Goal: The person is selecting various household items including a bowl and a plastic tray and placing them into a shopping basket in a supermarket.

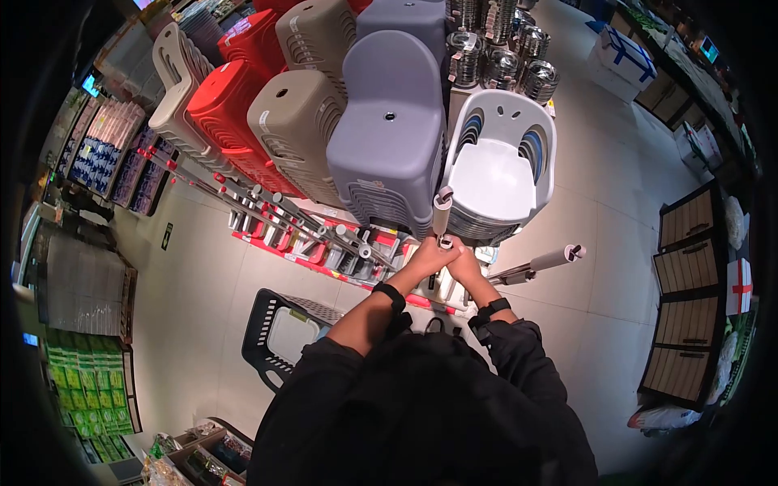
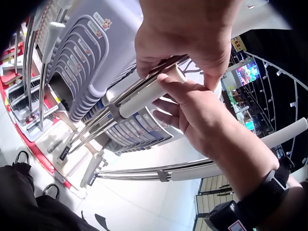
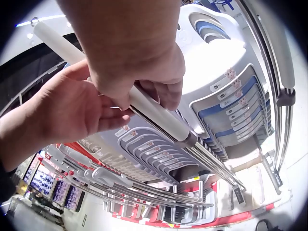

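Both hands are close together on a mop handle with a white grip sleeve (image 1: 441,217) and metal tubes below it. My left hand (image 1: 428,259) holds the handle, its fingers and thumb bent around it in the left wrist view. Fingers of my right hand (image 1: 464,263) curl round the sleeve (image 3: 166,119) in the right wrist view. Those tubes slope down to the display shelf (image 3: 255,192), among other mops. A second white-sleeved mop (image 2: 197,171) leans on the right. Stacked purple chairs (image 1: 385,121) and white chairs (image 1: 494,178) stand just beyond the hands.
A black shopping basket (image 1: 261,328) with a white item inside stands on the floor to the left. More long-handled tools (image 1: 284,212) lean across the left of the shelf. Red stools (image 1: 219,97) and metal pots (image 1: 502,69) are behind; wooden cabinets (image 1: 689,292) line the right.
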Tool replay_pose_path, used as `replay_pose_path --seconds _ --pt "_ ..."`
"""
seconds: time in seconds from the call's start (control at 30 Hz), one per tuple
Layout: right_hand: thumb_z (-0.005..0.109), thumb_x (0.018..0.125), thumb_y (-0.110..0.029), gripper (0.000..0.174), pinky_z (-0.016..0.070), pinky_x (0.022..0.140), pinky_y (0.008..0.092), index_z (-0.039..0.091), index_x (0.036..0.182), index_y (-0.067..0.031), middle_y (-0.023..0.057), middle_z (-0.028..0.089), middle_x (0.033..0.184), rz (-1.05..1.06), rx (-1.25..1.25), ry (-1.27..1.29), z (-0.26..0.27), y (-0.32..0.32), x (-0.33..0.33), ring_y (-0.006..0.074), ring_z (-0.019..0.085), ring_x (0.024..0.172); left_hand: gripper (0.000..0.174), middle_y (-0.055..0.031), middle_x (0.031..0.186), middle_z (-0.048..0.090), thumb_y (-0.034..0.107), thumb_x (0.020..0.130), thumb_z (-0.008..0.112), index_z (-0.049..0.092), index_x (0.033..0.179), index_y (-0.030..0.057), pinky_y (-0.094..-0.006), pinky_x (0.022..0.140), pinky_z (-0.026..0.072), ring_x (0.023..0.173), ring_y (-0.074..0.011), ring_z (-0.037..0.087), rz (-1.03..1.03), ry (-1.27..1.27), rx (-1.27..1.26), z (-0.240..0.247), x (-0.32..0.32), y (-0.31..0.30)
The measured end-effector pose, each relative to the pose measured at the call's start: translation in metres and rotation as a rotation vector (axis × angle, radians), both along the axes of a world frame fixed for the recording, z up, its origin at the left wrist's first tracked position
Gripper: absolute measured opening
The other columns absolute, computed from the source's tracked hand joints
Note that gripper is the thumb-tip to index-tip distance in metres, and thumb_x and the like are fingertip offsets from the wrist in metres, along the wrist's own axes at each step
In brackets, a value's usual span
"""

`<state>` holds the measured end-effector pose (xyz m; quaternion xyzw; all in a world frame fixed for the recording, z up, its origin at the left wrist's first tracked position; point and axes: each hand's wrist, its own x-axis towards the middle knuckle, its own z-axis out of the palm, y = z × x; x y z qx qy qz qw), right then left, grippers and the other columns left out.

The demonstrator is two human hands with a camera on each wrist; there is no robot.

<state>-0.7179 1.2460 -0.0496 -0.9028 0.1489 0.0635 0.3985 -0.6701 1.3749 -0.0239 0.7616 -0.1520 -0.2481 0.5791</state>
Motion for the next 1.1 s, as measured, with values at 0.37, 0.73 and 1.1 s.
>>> replay_pose_path --seconds 0.37,0.73,1.1 --pt "0.059 0.090 -0.038 0.065 0.0441 0.099 0.0437 0.041 0.137 0.0027 0.0289 0.054 0.129 0.117 0.114 0.110 -0.040 0.048 -0.059 0.0409 0.055 0.118 0.065 -0.0110 0.112 0.052 0.019 0.088 0.072 0.036 0.137 -0.0030 -0.0263 0.082 0.0493 0.094 -0.0144 0.058 0.550 -0.035 -0.093 -0.013 -0.031 0.148" --pt "0.068 0.084 -0.033 0.082 0.0389 0.106 0.0405 0.029 0.144 0.0065 0.0286 0.043 0.141 0.318 0.032 -0.101 -0.023 0.151 0.036 0.0381 0.046 0.130 0.083 -0.0233 0.147 0.037 0.028 0.089 0.069 0.023 0.148 -0.0064 -0.0367 0.113 0.0283 0.139 -0.0303 0.034 0.442 0.012 -0.177 -0.060 0.050 0.196" --pt "0.056 0.091 -0.028 0.034 0.0479 0.086 0.0526 0.052 0.112 -0.0005 0.0253 0.063 0.111 0.188 -0.080 0.046 -0.043 0.181 0.061 0.0445 0.061 0.101 0.055 -0.0134 0.107 0.066 0.041 0.090 0.063 0.053 0.123 -0.0027 -0.0344 0.087 0.0472 0.097 -0.0225 0.063 0.266 0.085 0.006 -0.071 0.060 0.177"
